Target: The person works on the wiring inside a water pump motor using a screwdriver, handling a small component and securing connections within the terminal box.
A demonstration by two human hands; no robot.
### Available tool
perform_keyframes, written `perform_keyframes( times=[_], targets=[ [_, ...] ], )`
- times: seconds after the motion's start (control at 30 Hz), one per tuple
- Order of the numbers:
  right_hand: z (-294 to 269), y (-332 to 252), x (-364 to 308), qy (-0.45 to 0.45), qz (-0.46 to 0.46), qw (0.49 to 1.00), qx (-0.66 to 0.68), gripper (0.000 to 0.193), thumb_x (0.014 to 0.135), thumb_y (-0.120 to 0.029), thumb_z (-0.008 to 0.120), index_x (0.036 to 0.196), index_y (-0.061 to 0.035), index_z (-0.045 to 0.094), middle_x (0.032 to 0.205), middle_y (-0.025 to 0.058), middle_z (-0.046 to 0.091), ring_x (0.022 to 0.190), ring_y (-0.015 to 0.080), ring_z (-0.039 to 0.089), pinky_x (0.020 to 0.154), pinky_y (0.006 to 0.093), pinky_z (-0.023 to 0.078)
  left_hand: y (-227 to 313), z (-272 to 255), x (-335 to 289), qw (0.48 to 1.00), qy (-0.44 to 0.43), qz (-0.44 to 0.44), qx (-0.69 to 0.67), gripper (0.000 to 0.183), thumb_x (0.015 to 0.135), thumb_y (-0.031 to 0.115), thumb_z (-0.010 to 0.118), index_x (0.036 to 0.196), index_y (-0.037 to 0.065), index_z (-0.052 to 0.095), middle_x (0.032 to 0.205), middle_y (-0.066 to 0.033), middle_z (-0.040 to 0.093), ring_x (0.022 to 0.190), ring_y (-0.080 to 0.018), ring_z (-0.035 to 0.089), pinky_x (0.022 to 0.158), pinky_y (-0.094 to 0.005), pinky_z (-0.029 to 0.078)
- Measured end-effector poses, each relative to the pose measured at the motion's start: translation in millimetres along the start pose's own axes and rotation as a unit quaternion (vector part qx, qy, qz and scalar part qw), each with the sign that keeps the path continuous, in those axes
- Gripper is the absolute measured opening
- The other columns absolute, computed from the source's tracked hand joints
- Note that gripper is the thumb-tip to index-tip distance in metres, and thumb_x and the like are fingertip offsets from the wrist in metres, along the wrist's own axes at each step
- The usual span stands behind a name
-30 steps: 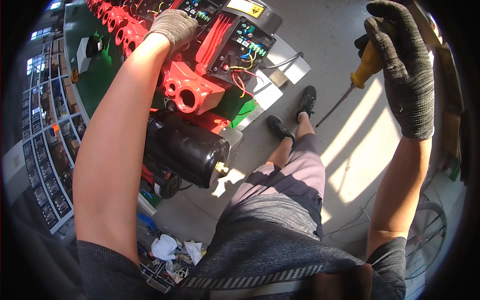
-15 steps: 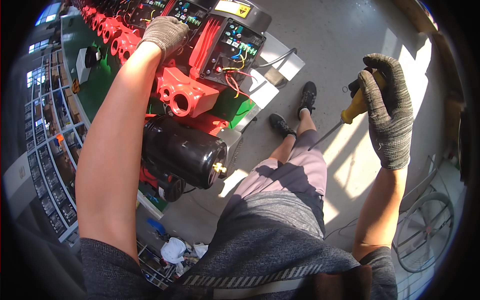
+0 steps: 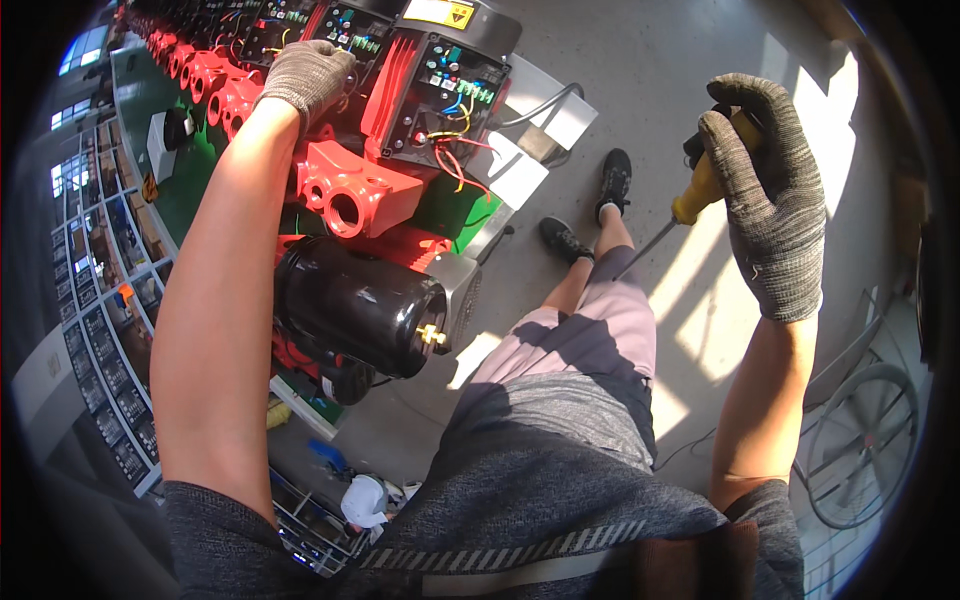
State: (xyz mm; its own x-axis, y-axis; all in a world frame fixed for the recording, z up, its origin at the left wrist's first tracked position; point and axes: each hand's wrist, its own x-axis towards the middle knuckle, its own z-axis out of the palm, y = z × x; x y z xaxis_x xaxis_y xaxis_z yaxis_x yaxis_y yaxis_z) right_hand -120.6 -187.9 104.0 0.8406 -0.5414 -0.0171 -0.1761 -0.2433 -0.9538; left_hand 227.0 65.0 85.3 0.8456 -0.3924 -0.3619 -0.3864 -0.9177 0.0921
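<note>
My right hand (image 3: 778, 215), in a grey knit glove, is raised over the floor on the right. It is closed around the yellow handle of a screwdriver (image 3: 695, 198), whose shaft slants down to the left. My left hand (image 3: 308, 82), also gloved, is at the row of red pumps with its fingers curled; whatever they hold is hidden. Just right of it stands a red pump motor with an uncovered terminal box (image 3: 450, 100), showing a circuit board and loose red and yellow wires. A red pump casting (image 3: 365, 190) sits below that box.
A black cylindrical tank (image 3: 360, 300) with a brass fitting lies nearer me. More red pumps (image 3: 205, 72) line the green bench (image 3: 140, 90) toward the far left. White blocks (image 3: 518, 178) stick out at the bench's right edge. A large wheel-shaped fan (image 3: 862, 445) stands at lower right.
The view has shifted slightly, so the pumps sit a little further left. My right hand has risen slightly, still with the screwdriver. My left hand stays curled at the pumps.
</note>
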Motion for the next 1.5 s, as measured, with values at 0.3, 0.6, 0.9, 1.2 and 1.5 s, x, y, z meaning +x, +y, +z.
perform_keyframes(
  times=[0.3, 0.6, 0.9, 1.2, 1.5],
  targets=[
    [4.7, -4.2, 2.0, 0.009, 0.023, 1.0, -0.007, 0.034, 0.096, -0.019, 0.068, 0.128, -0.0082, 0.06, 0.11, 0.0085, 0.067, 0.098, 0.0191, 0.069, 0.091, 0.034, 0.055, 12.0, -0.6, -11.7, 0.998, -0.012, -0.018, -0.061, 0.029, 0.088, 0.028, 0.066, 0.1, 0.003, 0.073, 0.077, -0.0141, 0.071, 0.067, -0.0196, 0.07, 0.069, -0.0344, 0.056],
    [-5.7, -13.2, 4.2, 0.061, -0.042, 0.996, -0.054, 0.034, 0.095, -0.016, 0.07, 0.125, -0.0046, 0.058, 0.113, 0.0104, 0.066, 0.108, 0.0244, 0.068, 0.098, 0.0383, 0.053, -2.2, 9.5, -2.2, 0.977, 0.008, -0.045, -0.207, 0.027, 0.089, 0.025, 0.063, 0.097, 0.0, 0.07, 0.068, -0.0122, 0.066, 0.058, -0.018, 0.066, 0.061, -0.0342, 0.053],
    [-6.4, -20.3, 7.5, 0.056, -0.091, 0.993, 0.045, 0.035, 0.095, -0.012, 0.068, 0.126, -0.0014, 0.056, 0.112, 0.0127, 0.066, 0.107, 0.0274, 0.069, 0.099, 0.0394, 0.053, -2.6, 9.3, 4.4, 0.988, -0.014, -0.045, -0.149, 0.025, 0.086, 0.023, 0.057, 0.088, 0.001, 0.068, 0.063, -0.0121, 0.065, 0.057, -0.0198, 0.065, 0.062, -0.0347, 0.054],
    [-7.1, -24.4, 7.8, 0.08, -0.093, 0.99, 0.067, 0.034, 0.095, -0.011, 0.068, 0.126, -0.0014, 0.055, 0.112, 0.0139, 0.067, 0.104, 0.0259, 0.07, 0.097, 0.0396, 0.054, 3.5, 8.7, -2.4, 0.979, -0.011, -0.061, -0.193, 0.031, 0.095, 0.03, 0.062, 0.089, 0.0, 0.069, 0.069, -0.0096, 0.067, 0.059, -0.017, 0.065, 0.057, -0.0327, 0.053],
    [-0.2, -32.5, 7.4, 0.107, -0.14, 0.983, 0.053, 0.035, 0.095, -0.009, 0.068, 0.127, -0.0009, 0.056, 0.111, 0.0145, 0.068, 0.101, 0.0261, 0.07, 0.096, 0.0413, 0.055, -6.6, 13.3, 2.3, 0.98, -0.001, -0.059, -0.19, 0.032, 0.092, 0.031, 0.061, 0.088, 0.001, 0.072, 0.074, -0.0125, 0.07, 0.062, -0.0198, 0.068, 0.063, -0.0348, 0.054]
  ],
)
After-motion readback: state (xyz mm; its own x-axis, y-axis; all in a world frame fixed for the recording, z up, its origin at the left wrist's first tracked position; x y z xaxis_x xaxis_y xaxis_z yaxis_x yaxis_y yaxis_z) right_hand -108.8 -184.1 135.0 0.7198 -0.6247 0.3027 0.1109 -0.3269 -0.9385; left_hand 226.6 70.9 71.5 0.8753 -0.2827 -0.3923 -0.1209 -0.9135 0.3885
